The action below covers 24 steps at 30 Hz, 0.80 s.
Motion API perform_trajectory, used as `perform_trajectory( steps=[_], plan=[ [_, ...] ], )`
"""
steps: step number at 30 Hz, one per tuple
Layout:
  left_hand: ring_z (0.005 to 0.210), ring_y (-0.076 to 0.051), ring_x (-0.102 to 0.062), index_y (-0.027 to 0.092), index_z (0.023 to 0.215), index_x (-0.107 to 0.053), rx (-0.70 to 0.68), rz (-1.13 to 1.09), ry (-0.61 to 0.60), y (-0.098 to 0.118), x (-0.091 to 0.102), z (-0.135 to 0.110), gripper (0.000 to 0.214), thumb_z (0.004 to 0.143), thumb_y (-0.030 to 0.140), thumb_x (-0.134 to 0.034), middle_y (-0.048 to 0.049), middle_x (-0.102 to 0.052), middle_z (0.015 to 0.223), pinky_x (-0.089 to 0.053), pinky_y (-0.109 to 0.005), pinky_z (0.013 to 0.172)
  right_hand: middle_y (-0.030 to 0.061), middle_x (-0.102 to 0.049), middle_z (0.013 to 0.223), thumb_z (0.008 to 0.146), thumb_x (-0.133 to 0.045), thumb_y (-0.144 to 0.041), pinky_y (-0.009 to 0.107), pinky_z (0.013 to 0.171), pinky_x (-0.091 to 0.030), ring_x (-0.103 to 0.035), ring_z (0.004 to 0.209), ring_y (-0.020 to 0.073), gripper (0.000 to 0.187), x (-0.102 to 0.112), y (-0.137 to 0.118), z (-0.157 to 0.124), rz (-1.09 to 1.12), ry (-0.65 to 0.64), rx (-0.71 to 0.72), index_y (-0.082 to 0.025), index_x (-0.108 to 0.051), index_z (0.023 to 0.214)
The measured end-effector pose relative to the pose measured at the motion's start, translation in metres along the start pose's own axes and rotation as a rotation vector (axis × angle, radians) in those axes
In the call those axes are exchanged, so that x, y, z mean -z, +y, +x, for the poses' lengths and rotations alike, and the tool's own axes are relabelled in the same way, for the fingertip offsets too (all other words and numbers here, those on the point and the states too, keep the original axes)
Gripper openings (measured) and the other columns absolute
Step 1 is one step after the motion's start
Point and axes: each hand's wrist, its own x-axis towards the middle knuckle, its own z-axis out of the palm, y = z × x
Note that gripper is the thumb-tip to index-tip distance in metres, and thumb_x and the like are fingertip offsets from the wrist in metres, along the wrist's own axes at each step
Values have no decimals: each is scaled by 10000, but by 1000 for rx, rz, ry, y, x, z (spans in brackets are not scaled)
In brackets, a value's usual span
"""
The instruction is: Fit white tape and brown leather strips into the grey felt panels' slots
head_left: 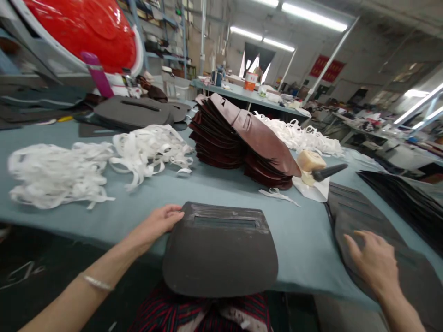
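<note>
Dark grey slotted foam-like panel (219, 263) at our 6 o'clock: light, stiffish, best taken by its edges. Our left hand (155, 226) rests fingers on upper-left rim, no grip; our right hand (375, 265) spread open over second grey panel (363, 216) at 4 o'clock, holding nothing.

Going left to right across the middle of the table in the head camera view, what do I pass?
White strap tangle, second white strap bundle, stack of maroon panels, cream block with a dark tool, stack of black panels.

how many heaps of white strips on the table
3: a left heap, a middle heap touching it, a far heap behind the brown panel stack; more may be hidden.
</note>
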Motion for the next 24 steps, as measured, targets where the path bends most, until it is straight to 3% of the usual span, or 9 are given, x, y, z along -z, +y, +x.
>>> perform_trajectory(
  steps=[2,4,6,8,11,16,19,24],
  plan=[
    [825,-221,-670,122,1109,-548,3,38,54,2,-4,10,672,636,569,-716,-98,-704,926,-497,-304,710,199,-629,1014,824,-406,-602,450,841,-432,-552,1002,331,560,-35,-53,-22,109,-73,107,-123,-643,992],
    [747,-208,-663,116,1081,-548,-3,83,136,4,-13,17,672,589,519,-763,-74,-697,831,-487,-289,657,150,-652,953,841,-408,-587,393,831,-453,-598,909,273,529,-61,-112,-43,271,-274,130,-133,-642,978],
    [696,-202,-659,126,1080,-539,4,71,170,5,-23,19,671,556,455,-798,-60,-693,808,-486,-287,620,197,-634,1025,815,-484,-580,411,872,-436,-587,982,303,559,-75,-161,-58,241,-344,131,-89,-624,1044],
    [681,-203,-663,139,1085,-541,45,-30,108,6,-29,16,640,565,406,-801,-62,-701,834,-501,-299,616,246,-603,1113,769,-575,-561,445,885,-426,-560,1062,352,655,-77,-191,-64,203,-393,103,-48,-562,1177],
    [733,-213,-676,134,1059,-582,106,-254,-80,8,-28,5,514,620,325,-769,-81,-715,885,-524,-318,672,229,-640,1083,700,-668,-544,456,861,-446,-595,1022,368,714,-67,-198,-62,377,-570,-32,-54,-547,1205],
    [788,-229,-690,134,1034,-641,164,-504,-259,8,-20,-14,412,637,201,-731,-93,-730,915,-538,-338,748,102,-714,986,718,-709,-480,385,811,-509,-673,871,265,485,-39,-177,-67,1227,-1051,-352,-150,-640,1066],
    [769,-223,-692,126,955,-679,216,-571,-303,3,-19,-23,325,635,162,-722,-93,-736,885,-544,-333,755,94,-720,980,722,-742,-385,365,823,-510,-683,831,226,415,-31,-174,-75,1490,-1143,-458,-145,-651,1048],
    [710,-196,-679,132,749,-707,279,-612,-312,-9,-17,-31,142,626,189,-750,-53,-734,767,-556,-302,712,110,-717,987,694,-777,-319,358,831,-503,-684,854,225,430,-35,-171,-80,1665,-1221,-450,-122,-651,1055]
  ],
)
